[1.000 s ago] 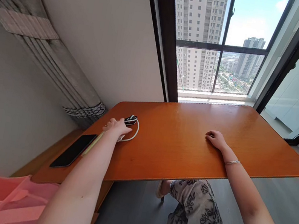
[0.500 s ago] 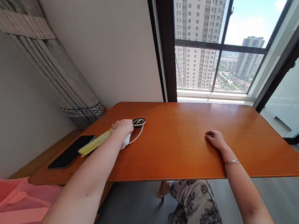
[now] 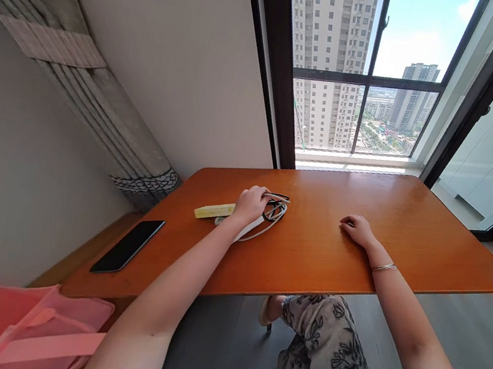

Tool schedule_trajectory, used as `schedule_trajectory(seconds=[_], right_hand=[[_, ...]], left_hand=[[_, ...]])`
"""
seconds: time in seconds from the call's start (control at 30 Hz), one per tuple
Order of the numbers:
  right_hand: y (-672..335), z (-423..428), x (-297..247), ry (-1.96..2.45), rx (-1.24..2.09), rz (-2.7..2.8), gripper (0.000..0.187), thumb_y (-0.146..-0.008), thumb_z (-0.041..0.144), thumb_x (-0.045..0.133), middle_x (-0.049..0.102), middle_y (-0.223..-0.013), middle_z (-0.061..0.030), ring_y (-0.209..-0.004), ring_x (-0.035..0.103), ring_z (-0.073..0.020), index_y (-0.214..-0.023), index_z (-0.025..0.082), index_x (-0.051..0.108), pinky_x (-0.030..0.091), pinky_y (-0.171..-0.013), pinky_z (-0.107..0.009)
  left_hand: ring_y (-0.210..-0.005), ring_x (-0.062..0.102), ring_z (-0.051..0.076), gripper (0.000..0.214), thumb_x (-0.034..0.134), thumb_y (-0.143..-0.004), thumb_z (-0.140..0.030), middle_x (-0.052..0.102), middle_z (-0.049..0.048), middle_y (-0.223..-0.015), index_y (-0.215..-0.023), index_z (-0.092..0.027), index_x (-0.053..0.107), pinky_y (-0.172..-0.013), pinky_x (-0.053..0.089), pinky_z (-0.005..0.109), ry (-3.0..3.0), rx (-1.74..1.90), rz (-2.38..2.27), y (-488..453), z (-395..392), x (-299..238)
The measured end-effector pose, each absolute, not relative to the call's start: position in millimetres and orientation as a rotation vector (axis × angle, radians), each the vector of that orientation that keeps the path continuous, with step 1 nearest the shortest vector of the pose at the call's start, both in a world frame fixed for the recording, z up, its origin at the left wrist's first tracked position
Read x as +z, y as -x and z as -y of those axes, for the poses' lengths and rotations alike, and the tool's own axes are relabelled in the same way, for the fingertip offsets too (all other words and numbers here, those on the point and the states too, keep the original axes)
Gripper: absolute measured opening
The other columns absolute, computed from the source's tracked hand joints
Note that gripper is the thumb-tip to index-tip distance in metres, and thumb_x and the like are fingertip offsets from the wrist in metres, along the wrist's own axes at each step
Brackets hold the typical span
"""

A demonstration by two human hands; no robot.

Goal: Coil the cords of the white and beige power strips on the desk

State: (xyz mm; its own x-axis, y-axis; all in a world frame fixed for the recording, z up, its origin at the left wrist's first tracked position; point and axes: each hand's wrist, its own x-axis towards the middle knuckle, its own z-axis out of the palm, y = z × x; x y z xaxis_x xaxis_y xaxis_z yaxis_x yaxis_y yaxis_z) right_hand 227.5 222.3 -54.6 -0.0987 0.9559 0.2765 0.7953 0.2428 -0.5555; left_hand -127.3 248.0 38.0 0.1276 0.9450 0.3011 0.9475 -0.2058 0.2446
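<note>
My left hand [image 3: 251, 204] is closed around a bundle above the wooden table [image 3: 305, 257]. Out of its left side sticks a long, flat yellow piece [image 3: 214, 210], whose kind I cannot make out. A slim white piece [image 3: 251, 227] shows below the fingers, and looped white and black cables [image 3: 276, 211] spill out on the right. My palm hides the middle of the bundle. On the right half of the tabletop rests my right hand [image 3: 358, 230], its fingers loosely curled in with nothing visible in them.
A black tablet [image 3: 128, 246] lies flat at the table's left end. Below that end is a pink bag [image 3: 14, 331]. The wall and a gathered curtain [image 3: 145, 181] border the table on the left, and a window [image 3: 367, 82] stands behind it.
My left hand has moved right, away from the tablet, carrying the yellow piece, the white piece and the cables. My right hand stays in place; the view has shifted slightly.
</note>
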Motion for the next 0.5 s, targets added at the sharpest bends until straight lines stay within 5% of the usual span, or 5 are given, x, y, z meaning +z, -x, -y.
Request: schedule_trajectory(seconds=[0.27,0.5], right_hand=[[-219,-215,-52,1.405,0.39,2.012,0.018,-0.082,0.026,0.069,0.074,-0.102,-0.0054,-0.105,0.063,-0.0229,-0.099,0.022,0.074,0.048,-0.097,-0.035],[-206,-204,-44,1.14,0.565,2.242,0.045,-0.077,0.048,0.077,0.07,-0.105,-0.0082,-0.103,0.063,-0.0265,-0.114,0.021,0.073,0.048,-0.095,-0.039]], left_hand=[[-0.093,0.064,0.023,0.022,0.049,-0.091,-0.027,0.07,0.0075,-0.097,-0.098,-0.019,0.068,-0.084,0.05,0.035,2.674,-1.247,1.669,51,-227,19],[-0.095,0.065,0.022,0.023,0.049,-0.09,-0.02,0.07,0.0085,-0.104,-0.103,-0.019,0.068,-0.089,0.052,0.037,2.65,-1.652,1.693,1,-228,-1]])
